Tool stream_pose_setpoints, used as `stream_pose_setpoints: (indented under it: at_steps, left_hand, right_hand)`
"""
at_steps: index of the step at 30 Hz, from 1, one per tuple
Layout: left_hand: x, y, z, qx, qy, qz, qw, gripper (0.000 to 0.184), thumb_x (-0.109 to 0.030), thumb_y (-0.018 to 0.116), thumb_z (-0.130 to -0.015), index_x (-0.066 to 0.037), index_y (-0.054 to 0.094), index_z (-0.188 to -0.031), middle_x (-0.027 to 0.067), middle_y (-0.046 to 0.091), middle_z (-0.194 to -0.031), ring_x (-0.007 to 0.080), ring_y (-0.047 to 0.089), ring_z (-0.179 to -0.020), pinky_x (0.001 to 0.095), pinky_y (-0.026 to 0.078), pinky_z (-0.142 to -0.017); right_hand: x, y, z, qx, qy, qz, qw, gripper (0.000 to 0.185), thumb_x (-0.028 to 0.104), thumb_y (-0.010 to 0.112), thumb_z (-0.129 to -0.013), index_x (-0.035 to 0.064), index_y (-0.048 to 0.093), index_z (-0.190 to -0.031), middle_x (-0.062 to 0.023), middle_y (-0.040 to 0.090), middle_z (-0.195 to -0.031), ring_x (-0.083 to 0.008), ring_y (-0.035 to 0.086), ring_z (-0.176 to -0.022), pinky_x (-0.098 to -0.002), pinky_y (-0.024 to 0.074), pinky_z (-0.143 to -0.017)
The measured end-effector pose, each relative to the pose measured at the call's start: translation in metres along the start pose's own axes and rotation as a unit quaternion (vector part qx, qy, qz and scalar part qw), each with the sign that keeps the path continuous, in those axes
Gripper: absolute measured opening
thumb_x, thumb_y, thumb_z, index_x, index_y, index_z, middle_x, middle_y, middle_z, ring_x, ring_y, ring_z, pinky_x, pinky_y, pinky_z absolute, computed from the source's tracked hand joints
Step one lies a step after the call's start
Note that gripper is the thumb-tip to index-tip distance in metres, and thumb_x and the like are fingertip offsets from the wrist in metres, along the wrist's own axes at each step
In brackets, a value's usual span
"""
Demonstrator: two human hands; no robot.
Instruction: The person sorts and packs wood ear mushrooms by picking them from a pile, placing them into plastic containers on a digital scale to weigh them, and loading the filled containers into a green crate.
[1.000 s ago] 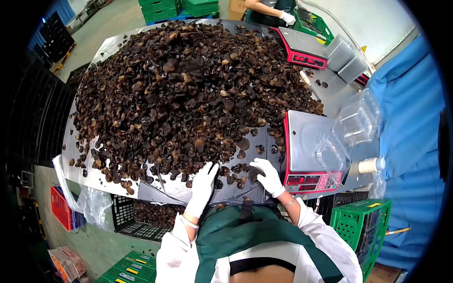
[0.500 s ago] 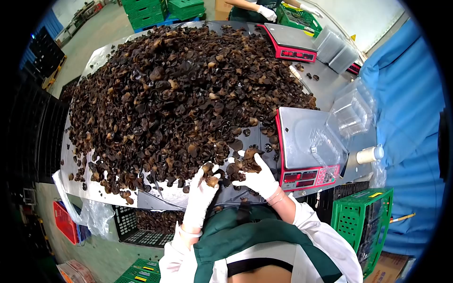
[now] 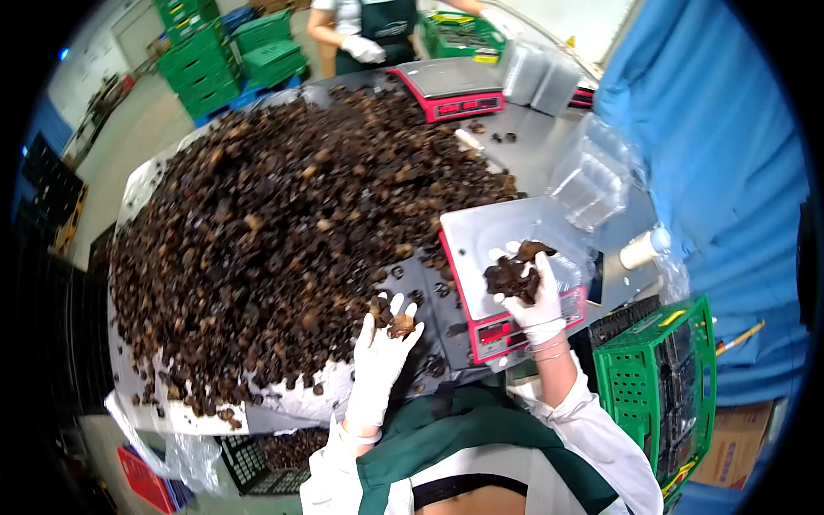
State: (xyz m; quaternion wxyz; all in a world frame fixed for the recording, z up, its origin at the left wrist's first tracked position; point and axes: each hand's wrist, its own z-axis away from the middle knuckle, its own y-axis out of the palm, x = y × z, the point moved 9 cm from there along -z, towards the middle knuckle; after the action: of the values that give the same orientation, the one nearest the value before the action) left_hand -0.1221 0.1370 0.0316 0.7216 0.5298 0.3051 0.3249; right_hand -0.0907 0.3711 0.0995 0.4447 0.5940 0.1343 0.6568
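Note:
A clump of dark brown wood ear mushrooms (image 3: 511, 278) rests in my gloved right hand (image 3: 542, 305), whose fingers curl around it. That hand is above the near red-and-grey scale (image 3: 476, 225), where a clear plastic container (image 3: 568, 268) lies partly hidden behind it. My left hand (image 3: 382, 365), also in a white glove, is palm up with fingers curled about a few wood ear pieces (image 3: 400, 325). It hovers by the near edge of the large wood ear pile (image 3: 275, 223) spread over the metal table (image 3: 433, 330).
Stacked clear containers (image 3: 592, 180) and a white bottle (image 3: 644, 247) stand right of the scale. Beyond are a second scale (image 3: 451, 81) and a co-worker's gloved hand (image 3: 364, 49). A green crate (image 3: 631, 390) sits at the lower right; a black crate (image 3: 249, 468) is below the table.
My right hand has carried its wood ear clump right, from the table's near edge to above the scale. My left hand keeps its pieces near the pile. The camera view has turned right.

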Motion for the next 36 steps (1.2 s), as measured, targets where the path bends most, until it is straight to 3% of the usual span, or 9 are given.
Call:
stream_pose_setpoints:
  at_steps: [2,4,6,11,19,27,29,32,36]
  left_hand:
    - [0.02,0.01,-0.023,0.021,-0.035,0.029,0.999,0.039,-0.034,0.041,-0.099,-0.017,0.045,-0.134,0.0082,0.04,-0.143,0.0326,0.041,-0.129,0.0583,0.034,-0.103]
    - [0.039,0.031,-0.043,0.045,-0.053,-0.005,0.998,0.038,-0.033,0.04,-0.099,-0.016,0.046,-0.134,0.0084,0.042,-0.142,0.0327,0.041,-0.129,0.0577,0.036,-0.102]
    - [0.059,0.054,-0.059,0.043,-0.073,-0.026,0.996,0.038,-0.031,0.039,-0.1,-0.012,0.045,-0.133,0.0094,0.047,-0.137,0.0323,0.047,-0.124,0.0552,0.041,-0.101]
    - [0.105,0.089,-0.1,0.05,-0.051,-0.142,0.987,0.042,-0.032,0.046,-0.098,-0.007,0.045,-0.131,0.0133,0.052,-0.129,0.0289,0.054,-0.114,0.0469,0.051,-0.091]
    - [0.159,0.091,-0.153,0.027,0.055,-0.331,0.942,0.043,-0.028,0.06,-0.091,-0.004,0.05,-0.125,0.0122,0.056,-0.12,0.0261,0.055,-0.107,0.0444,0.045,-0.093]
    - [0.138,0.14,-0.122,-0.01,0.307,-0.773,0.554,0.032,-0.019,0.053,-0.092,-0.004,0.057,-0.121,0.0137,0.058,-0.117,0.0266,0.053,-0.108,0.0393,0.037,-0.099]
    - [0.136,0.144,-0.117,-0.012,0.295,-0.805,0.515,0.031,-0.016,0.051,-0.092,-0.005,0.059,-0.12,0.0141,0.058,-0.117,0.0267,0.053,-0.109,0.0381,0.035,-0.1]
    - [0.129,0.123,-0.107,-0.013,0.149,-0.594,0.79,0.039,-0.02,0.038,-0.099,-0.002,0.044,-0.134,0.0132,0.044,-0.137,0.0209,0.043,-0.125,0.0362,0.034,-0.106]
    - [0.09,0.11,-0.08,-0.037,0.196,-0.566,0.8,0.04,-0.03,0.045,-0.099,-0.002,0.05,-0.126,0.0115,0.052,-0.13,0.0211,0.045,-0.124,0.0394,0.035,-0.104]
  right_hand:
    - [0.056,-0.024,-0.006,0.054,-0.064,0.056,0.995,0.046,0.041,0.044,-0.097,0.007,0.05,-0.126,-0.0164,0.059,-0.12,-0.0284,0.062,-0.099,-0.0351,0.0543,-0.069]
    - [0.109,-0.048,-0.007,-0.003,-0.153,0.226,0.962,0.027,0.027,0.054,-0.094,0.0055,0.057,-0.11,-0.0034,0.062,-0.087,-0.0128,0.059,-0.073,-0.0256,0.0478,-0.065]
    - [0.133,-0.063,-0.003,-0.073,-0.17,0.386,0.904,0.025,0.027,0.056,-0.094,0.0048,0.058,-0.105,-0.0002,0.059,-0.08,-0.0077,0.055,-0.068,-0.0219,0.0438,-0.06]
    - [0.149,-0.119,-0.009,-0.082,-0.106,0.491,0.861,0.052,0.052,0.04,-0.096,0.0071,0.056,-0.117,-0.0048,0.059,-0.105,-0.0128,0.058,-0.085,-0.0254,0.0528,-0.069]
    - [0.171,-0.122,0.0,-0.049,-0.081,0.423,0.901,0.044,0.036,0.033,-0.101,0.0054,0.051,-0.127,-0.0099,0.061,-0.113,-0.0126,0.063,-0.082,-0.0206,0.0509,-0.063]
    - [0.16,-0.099,-0.012,0.089,-0.082,0.455,0.882,0.033,0.016,0.037,-0.098,0.0015,0.057,-0.12,-0.0055,0.066,-0.096,-0.0065,0.059,-0.061,-0.0187,0.0434,-0.051]
    - [0.165,-0.103,-0.015,0.079,-0.094,0.456,0.882,0.031,0.015,0.038,-0.098,0.0014,0.059,-0.117,-0.0054,0.066,-0.093,-0.0063,0.058,-0.061,-0.0187,0.0435,-0.051]
    - [0.185,-0.105,-0.014,0.017,-0.148,0.514,0.845,0.02,0.009,0.051,-0.092,0.0011,0.065,-0.104,-0.0062,0.066,-0.083,-0.0086,0.059,-0.063,-0.0197,0.0459,-0.056]
    - [0.186,-0.081,-0.005,0.054,-0.258,0.618,0.74,0.015,0.004,0.06,-0.084,-0.0003,0.065,-0.097,-0.0083,0.063,-0.083,-0.0143,0.06,-0.066,-0.024,0.0473,-0.058]
